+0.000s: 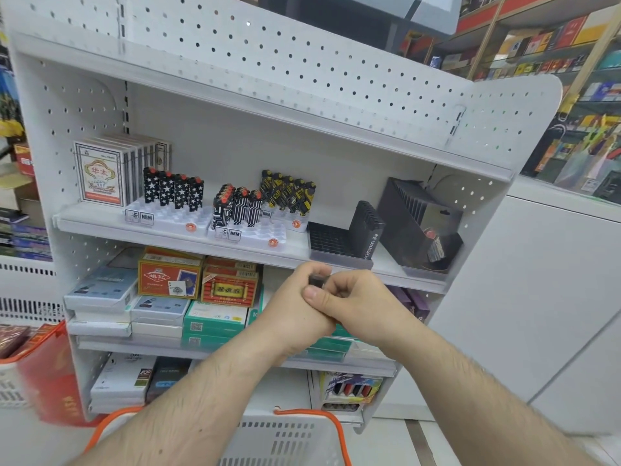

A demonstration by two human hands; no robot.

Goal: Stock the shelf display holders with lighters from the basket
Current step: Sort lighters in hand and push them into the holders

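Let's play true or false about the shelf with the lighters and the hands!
1. Both hands hold one small dark thing together. True: the left hand and right hand meet around a dark lighter.
2. The star lighters stand in a white holder. True.
3. The black holder is full of lighters. False: its front slots show none.
4. The basket has blue handles. False: they are orange.
5. The card boxes sit right of the yellow lighters. False: they stand at the far left of that shelf.
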